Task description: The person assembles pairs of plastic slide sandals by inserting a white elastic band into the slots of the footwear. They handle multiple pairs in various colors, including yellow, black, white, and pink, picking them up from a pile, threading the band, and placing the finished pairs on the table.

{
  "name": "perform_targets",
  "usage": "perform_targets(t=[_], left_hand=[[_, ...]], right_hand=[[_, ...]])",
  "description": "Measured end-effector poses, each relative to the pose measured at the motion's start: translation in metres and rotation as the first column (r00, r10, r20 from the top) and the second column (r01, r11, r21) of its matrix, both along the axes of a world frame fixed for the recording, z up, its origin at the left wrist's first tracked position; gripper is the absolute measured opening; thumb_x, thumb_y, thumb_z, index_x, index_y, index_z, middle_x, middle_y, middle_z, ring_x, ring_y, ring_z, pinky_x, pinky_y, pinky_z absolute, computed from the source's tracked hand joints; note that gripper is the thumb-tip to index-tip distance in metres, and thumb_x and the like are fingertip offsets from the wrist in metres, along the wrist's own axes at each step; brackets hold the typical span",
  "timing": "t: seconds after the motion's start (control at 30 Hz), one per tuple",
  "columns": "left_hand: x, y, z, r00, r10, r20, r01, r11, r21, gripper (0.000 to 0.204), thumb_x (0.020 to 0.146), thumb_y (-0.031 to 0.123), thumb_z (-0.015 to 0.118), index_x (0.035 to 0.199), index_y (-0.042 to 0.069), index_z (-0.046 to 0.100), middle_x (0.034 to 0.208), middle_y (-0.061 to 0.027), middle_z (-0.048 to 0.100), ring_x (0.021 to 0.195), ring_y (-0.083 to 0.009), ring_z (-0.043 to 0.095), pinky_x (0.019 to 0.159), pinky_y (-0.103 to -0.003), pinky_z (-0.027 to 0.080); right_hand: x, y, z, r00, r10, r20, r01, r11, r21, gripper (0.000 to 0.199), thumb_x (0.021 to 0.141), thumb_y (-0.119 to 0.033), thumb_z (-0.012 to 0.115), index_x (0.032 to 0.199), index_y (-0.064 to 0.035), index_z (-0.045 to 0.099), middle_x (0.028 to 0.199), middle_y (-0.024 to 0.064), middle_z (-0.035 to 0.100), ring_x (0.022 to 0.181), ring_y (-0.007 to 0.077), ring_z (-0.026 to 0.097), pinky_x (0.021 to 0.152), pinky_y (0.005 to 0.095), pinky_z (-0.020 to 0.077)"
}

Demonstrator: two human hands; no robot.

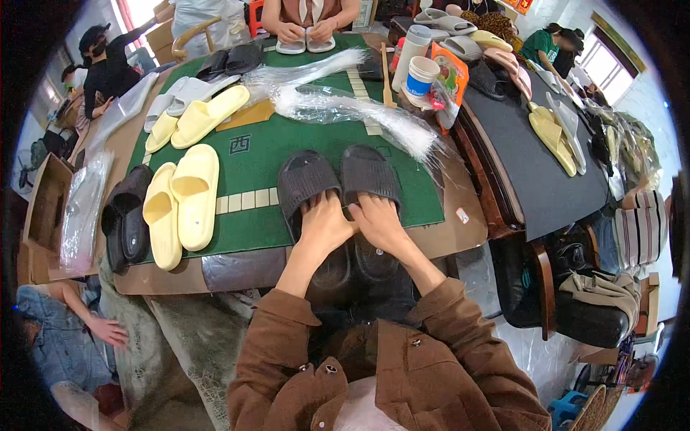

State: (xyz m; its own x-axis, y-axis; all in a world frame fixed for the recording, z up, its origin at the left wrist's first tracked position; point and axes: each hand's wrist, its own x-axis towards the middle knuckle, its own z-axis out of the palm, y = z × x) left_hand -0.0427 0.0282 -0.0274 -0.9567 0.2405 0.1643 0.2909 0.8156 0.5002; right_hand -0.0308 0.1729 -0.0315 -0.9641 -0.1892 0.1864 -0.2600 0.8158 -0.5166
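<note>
At the far left a cardboard box [49, 197] stands beside the table, with a clear plastic sleeve [85, 208] just beside it; below, a seated person in denim reaches out a hand [108, 332]; on the green mat [259, 165], near its left edge, a black slipper pair [131, 215] lies next to a pale yellow pair [195, 190], the two pairs side by side; farther back are a second yellow pair [215, 115], a light grey pair [176, 92] and a dark pair [244, 57]; in the middle, the black slides [309, 178] lie side by side at the near edge of the table, toes pointing away from the wearer; the left hand [325, 223] has its fingers tucked under the strap of the left slide, while the right hand [377, 221] does the same with the right one; the fingertips are hidden, so I cannot tell whether either grip is clamped or loose; beyond, another person's hands rest on whitish slippers [307, 44], and clear plastic strands [323, 104] sprawl across the mat; rightward come a white cup [422, 75] with a blue band, a dark side table [517, 179] carrying more slippers, a black chair [589, 327] with beige cloth [600, 294] over it, and a striped fabric [638, 237].
</note>
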Motion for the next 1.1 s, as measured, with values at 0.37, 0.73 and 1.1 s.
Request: perform_targets(t=[0.37, 0.73, 1.1], left_hand=[[0.003, -0.001, -0.021, 0.986, 0.029, -0.167, -0.040, 0.997, -0.065, 0.057, 0.088, 0.043, 0.055, 0.105, -0.011, 0.057, 0.107, -0.0270, 0.060, 0.104, -0.0410, 0.056, 0.093, -0.050, 0.039], [0.003, -0.003, -0.015, 0.983, 0.065, -0.172, -0.069, 0.997, -0.017, 0.065, 0.089, 0.050, 0.054, 0.113, -0.011, 0.051, 0.115, -0.0295, 0.055, 0.109, -0.0444, 0.052, 0.097, -0.050, 0.036], [0.000, -0.004, -0.013, 0.997, 0.058, -0.053, -0.056, 0.997, 0.046, 0.065, 0.088, 0.053, 0.054, 0.108, -0.010, 0.052, 0.101, -0.0308, 0.060, 0.097, -0.0463, 0.056, 0.088, -0.052, 0.041]], right_hand=[[0.016, 0.011, 0.069, 0.974, 0.017, -0.225, -0.059, 0.982, -0.179, 0.020, 0.087, -0.014, 0.060, 0.103, -0.0035, 0.065, 0.104, 0.0157, 0.066, 0.090, 0.0345, 0.064, 0.073, 0.0395, 0.0520], [-0.135, -0.011, 0.024, 0.991, 0.023, -0.129, 0.008, 0.972, 0.236, 0.020, 0.077, -0.028, 0.067, 0.084, -0.0099, 0.073, 0.092, 0.0124, 0.066, 0.095, 0.0347, 0.061, 0.084, 0.0431, 0.0492], [-0.144, -0.036, 0.033, 0.990, 0.138, 0.017, -0.117, 0.891, -0.440, 0.017, 0.081, -0.017, 0.062, 0.078, -0.0003, 0.066, 0.077, 0.0153, 0.069, 0.070, 0.0255, 0.068, 0.069, 0.0381, 0.0534]])
